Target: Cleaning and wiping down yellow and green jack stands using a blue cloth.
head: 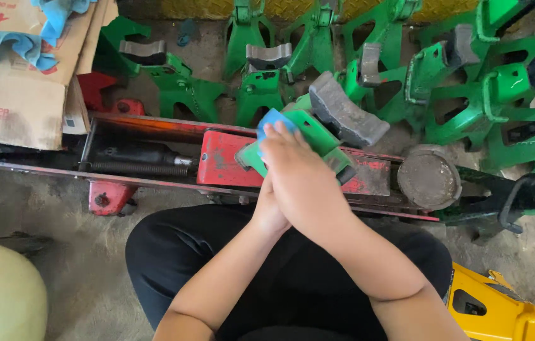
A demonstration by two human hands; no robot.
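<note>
Head view: a green steel jack stand with a grey ratchet saddle [327, 123] lies tilted across the long red floor jack [229, 161] on the concrete floor. Right hand [302, 180] presses a blue cloth [272, 120] flat against the stand's green body, fingers closed over it. Left hand [267, 211] sits underneath, mostly hidden, its grip unclear. Wiping well likely means steadying the stand firmly and working into the corners.
</note>
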